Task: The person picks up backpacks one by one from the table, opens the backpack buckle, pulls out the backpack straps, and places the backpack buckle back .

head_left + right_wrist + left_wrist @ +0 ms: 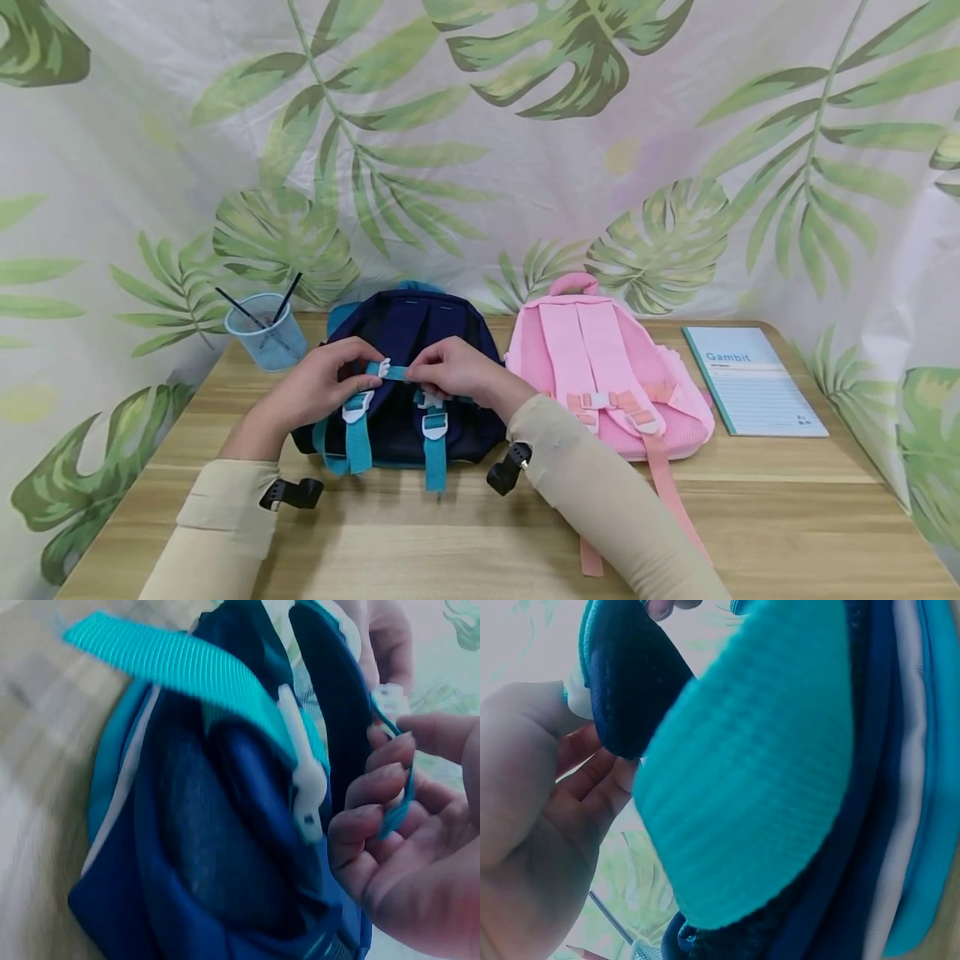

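1 teal strap [397, 374] runs between your left hand [324, 382] and your right hand [459, 369], over the navy backpack [393, 417]. Your left thumb and fingers pinch it beside a white buckle [385, 367]; your right fingers are curled round it farther along. That backpack sits on the wooden table [420, 546]. Just to its right is a pink backpack [577, 333], then a notebook [753, 383]; a blue mesh cup [279, 354] holding 2 dark pencils [288, 297] stands to its left.
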A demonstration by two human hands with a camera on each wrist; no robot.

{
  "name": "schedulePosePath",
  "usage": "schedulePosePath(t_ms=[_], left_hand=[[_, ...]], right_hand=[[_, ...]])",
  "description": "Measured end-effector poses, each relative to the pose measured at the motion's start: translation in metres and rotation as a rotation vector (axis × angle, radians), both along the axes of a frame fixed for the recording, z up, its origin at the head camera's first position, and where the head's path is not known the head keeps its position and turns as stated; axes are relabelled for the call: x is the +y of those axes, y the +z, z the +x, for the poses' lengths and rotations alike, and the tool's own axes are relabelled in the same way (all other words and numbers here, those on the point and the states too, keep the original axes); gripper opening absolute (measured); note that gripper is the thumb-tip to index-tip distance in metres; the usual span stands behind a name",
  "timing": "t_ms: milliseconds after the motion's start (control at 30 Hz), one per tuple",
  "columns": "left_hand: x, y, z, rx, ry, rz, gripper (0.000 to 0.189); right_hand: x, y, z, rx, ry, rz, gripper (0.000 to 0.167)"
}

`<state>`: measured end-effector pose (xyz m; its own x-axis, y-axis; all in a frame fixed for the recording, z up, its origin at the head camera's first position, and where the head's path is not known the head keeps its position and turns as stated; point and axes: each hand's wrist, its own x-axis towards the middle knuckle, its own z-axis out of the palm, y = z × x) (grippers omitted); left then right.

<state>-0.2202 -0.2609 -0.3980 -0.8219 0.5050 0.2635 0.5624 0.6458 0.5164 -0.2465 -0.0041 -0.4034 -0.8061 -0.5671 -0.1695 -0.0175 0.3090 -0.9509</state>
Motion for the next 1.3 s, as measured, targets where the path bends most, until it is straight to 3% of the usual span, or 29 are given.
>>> schedulePosePath(t_ms=[333, 567, 767, 967, 1067, 1300], left_hand=[[-0.001, -0.002, -0.003, -0.020, -0.009, -0.029, 0.022], [-0.001, 0.000, -0.002, -0.026, -0.011, -0.045, 0.023], [0.001, 0.002, -0.004, -0.041, -0.028, -0.061, 0.024], [0.001, 0.004, -0.004, -0.053, -0.038, -0.075, 0.025], [0.002, 0.007, -0.004, -0.053, -0.049, -0.095, 0.025], [0.001, 0.011, -0.002, -0.092, -0.039, -0.115, 0.023]], right_hand=[[-0.001, -0.001, 0.000, -0.069, 0.013, -0.049, 0.023], [-0.008, -0.001, -0.001, -0.049, -0.001, -0.041, 0.019], [-0.012, -0.001, -0.001, -0.081, -0.002, -0.063, 0.023], [-0.015, -0.001, 0.001, -0.104, -0.026, -0.047, 0.040], [-0.018, -0.001, 0.002, -0.085, -0.056, -0.014, 0.033], [-0.020, -0.002, 0.004, -0.223, -0.086, -0.131, 0.024]])
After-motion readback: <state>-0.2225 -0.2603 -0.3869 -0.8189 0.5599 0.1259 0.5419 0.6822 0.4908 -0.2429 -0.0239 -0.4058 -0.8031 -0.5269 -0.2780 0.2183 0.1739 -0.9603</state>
